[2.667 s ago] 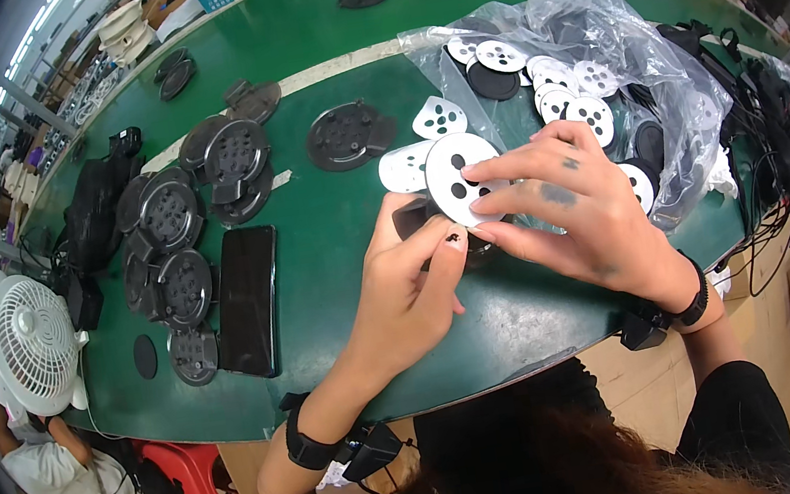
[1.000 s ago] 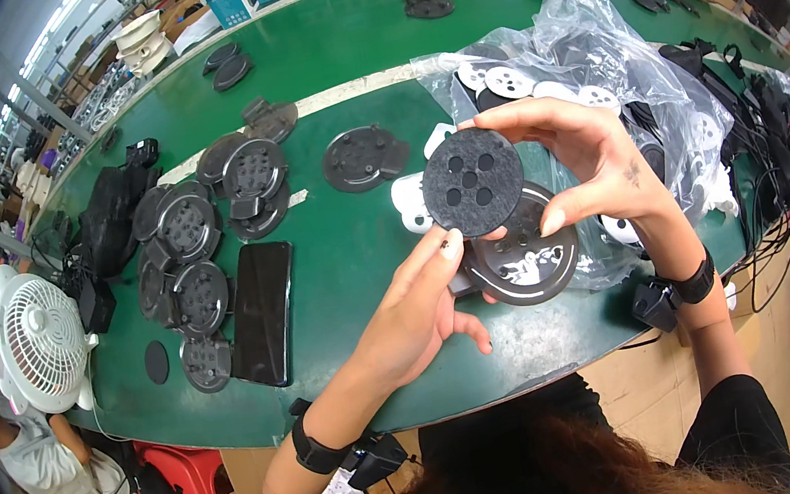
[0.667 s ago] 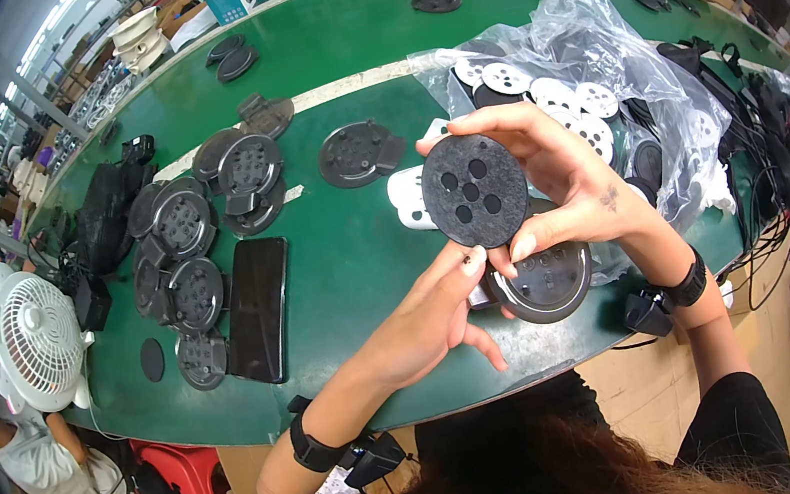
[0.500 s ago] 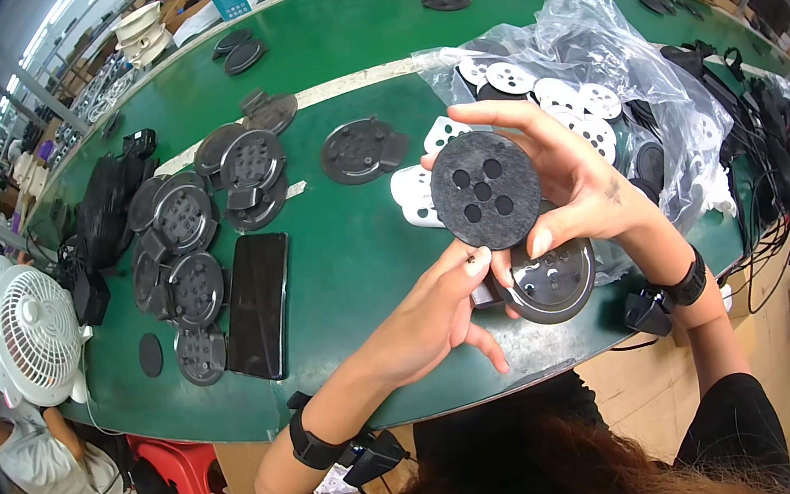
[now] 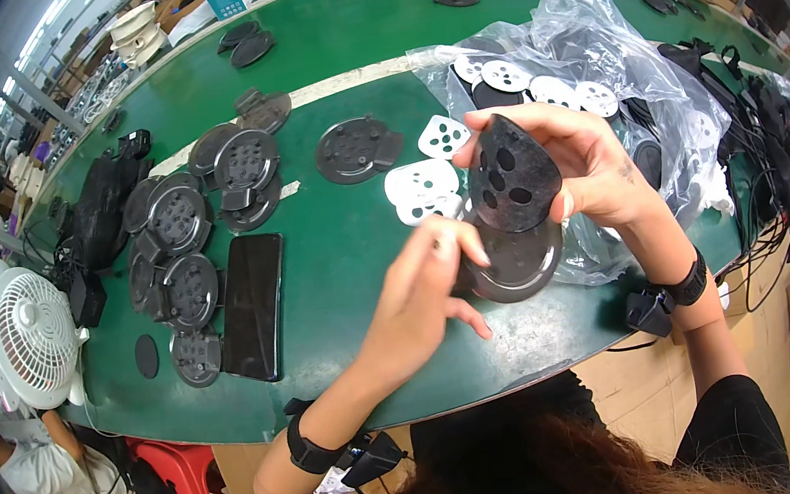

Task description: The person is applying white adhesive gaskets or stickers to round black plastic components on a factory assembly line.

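Note:
My right hand holds a black round pad with several holes, tilted on edge above the table. Just below it, my left hand grips the rim of a black round dish-shaped part that sits low over the green table. Both hands are close together near the table's front. White perforated discs lie on the table just behind my hands.
A clear plastic bag with white and black discs lies at the right. Stacks of black round parts and a black phone lie at the left. A white fan stands off the table's left edge. Black cables pile at the far right.
My right hand lifted the black holed pad off the table and has turned it from flat-on toward edge-on. My left hand took hold of the dish-shaped part below it.

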{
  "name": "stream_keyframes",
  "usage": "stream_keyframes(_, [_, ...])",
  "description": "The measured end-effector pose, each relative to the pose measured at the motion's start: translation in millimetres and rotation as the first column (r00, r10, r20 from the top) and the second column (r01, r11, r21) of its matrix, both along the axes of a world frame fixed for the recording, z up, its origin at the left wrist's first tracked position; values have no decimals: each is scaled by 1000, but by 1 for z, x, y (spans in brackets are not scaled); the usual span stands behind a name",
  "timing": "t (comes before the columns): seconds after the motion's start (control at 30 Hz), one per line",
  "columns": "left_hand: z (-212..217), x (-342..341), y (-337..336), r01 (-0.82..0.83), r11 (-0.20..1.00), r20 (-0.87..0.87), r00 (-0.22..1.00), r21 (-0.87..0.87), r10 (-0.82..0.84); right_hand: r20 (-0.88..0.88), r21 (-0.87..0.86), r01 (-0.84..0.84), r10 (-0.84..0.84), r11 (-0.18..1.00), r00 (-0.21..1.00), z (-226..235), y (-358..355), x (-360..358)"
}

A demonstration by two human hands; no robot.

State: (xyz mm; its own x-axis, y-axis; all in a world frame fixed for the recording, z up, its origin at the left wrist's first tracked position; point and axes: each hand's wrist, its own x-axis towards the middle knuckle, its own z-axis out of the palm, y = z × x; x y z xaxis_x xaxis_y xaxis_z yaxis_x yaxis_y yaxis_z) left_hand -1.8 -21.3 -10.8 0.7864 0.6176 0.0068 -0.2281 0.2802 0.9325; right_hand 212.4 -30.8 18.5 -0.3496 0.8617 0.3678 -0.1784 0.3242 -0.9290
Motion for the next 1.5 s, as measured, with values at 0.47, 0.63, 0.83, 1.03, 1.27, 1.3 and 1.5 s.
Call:
stream_keyframes(0.47, [5, -3, 2, -459, 873, 62, 888, 165, 456, 40, 26, 200, -201, 979, 979, 8, -6, 7])
stream_keyframes(0.63, [6, -5, 4, -454, 876, 54, 890, 161, 452, 98, -53, 280, -274, 959, 957, 7, -7, 7])
stream_keyframes(0.83, [9, -2, 2, -483, 855, 92, 875, 186, 475, -95, -42, 127, -131, 991, 987, 7, -4, 8])
stream_keyframes(1.03, [7, -1, 3, -437, 880, 115, 899, 186, 422, -139, -164, 337, -360, 927, 923, 8, -6, 4])
stream_keyframes(1.27, [8, -2, 3, -430, 872, 168, 901, 235, 399, -16, -102, 415, -419, 904, 908, 13, -8, 0])
stream_keyframes(1.3, [8, -2, 2, -430, 871, 171, 901, 235, 399, 53, -32, 465, -463, 885, 885, 13, -9, -1])
stream_keyframes(1.5, [9, -3, 0, -406, 890, 187, 910, 208, 371, 191, 337, 542, -619, 770, 762, 8, -8, -9])
